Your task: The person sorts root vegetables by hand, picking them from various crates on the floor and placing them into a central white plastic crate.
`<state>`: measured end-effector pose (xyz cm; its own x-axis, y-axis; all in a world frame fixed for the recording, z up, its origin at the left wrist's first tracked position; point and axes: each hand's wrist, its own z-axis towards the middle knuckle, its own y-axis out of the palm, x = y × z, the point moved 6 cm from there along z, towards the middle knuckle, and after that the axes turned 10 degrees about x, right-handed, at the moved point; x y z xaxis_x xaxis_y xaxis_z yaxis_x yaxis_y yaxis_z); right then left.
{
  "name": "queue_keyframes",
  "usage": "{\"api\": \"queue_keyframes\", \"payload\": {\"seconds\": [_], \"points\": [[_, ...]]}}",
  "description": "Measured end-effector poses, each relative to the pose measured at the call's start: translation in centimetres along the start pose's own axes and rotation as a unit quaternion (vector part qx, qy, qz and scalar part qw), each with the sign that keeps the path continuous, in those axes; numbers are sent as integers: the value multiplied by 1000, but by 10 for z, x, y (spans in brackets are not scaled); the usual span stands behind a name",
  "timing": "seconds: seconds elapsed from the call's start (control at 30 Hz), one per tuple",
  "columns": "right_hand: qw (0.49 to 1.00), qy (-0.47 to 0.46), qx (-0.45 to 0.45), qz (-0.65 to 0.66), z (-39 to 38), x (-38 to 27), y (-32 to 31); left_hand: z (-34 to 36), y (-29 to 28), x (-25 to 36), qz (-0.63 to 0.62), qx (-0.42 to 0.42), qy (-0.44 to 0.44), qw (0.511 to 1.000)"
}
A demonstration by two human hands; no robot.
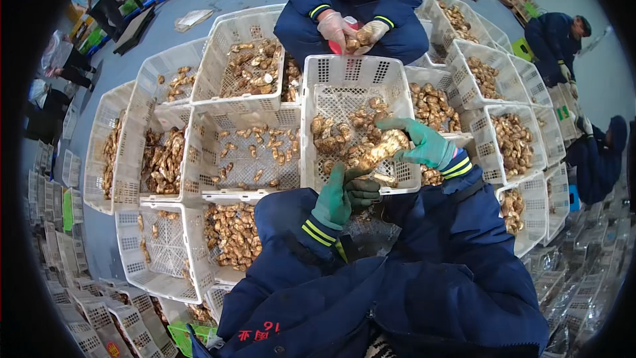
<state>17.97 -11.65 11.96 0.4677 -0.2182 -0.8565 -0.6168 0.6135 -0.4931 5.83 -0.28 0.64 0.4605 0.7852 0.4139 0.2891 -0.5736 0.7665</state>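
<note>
My right hand (427, 144), in a green glove, is closed on a large pale mushroom (384, 150) with brown patches, thumb on one side and fingers on the other. It holds the mushroom over the near part of a white plastic crate (309, 116). Inside that crate lie several brown-and-white mushrooms (331, 134). At the crate's near edge is my left hand (341, 200), in a green glove with a dark grey palm. Its thumb points up, apart from the bent fingers, and nothing shows between them.
White crates of sorted mushrooms surround me; one at left (248, 119) holds small scattered ones, another (232, 232) many. Across from me sits a co-worker (354, 0) with gloved hands holding a mushroom. Other people work at far right (555, 40) and far left.
</note>
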Motion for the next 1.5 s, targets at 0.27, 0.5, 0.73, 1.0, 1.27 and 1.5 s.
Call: {"api": "queue_keyframes", "payload": {"seconds": [0.27, 0.5, 0.73, 1.0, 1.27, 1.5], "points": [[992, -63, 108, -19, -29, -12, 13, -17, 23, -3, 80, -97, -27, 992], [950, -196, 149, -190, -65, -6, 62, -19, 6, 13, 256, 100, 181, 944], [806, 327, 289, 400, -60, 58, 96, -7, 0, 6, 494, 119, 395, 766], [880, 285, 362, 114, -99, 31, -72, -8, -15, 4, 453, 81, 273, 845], [600, 461, 565, 328, -279, 262, -183, -2, 2, -23, 579, 46, 200, 789], [540, 254, 717, 361, -321, 294, -299, 3, -16, -29, 720, -28, 275, 637]]}}
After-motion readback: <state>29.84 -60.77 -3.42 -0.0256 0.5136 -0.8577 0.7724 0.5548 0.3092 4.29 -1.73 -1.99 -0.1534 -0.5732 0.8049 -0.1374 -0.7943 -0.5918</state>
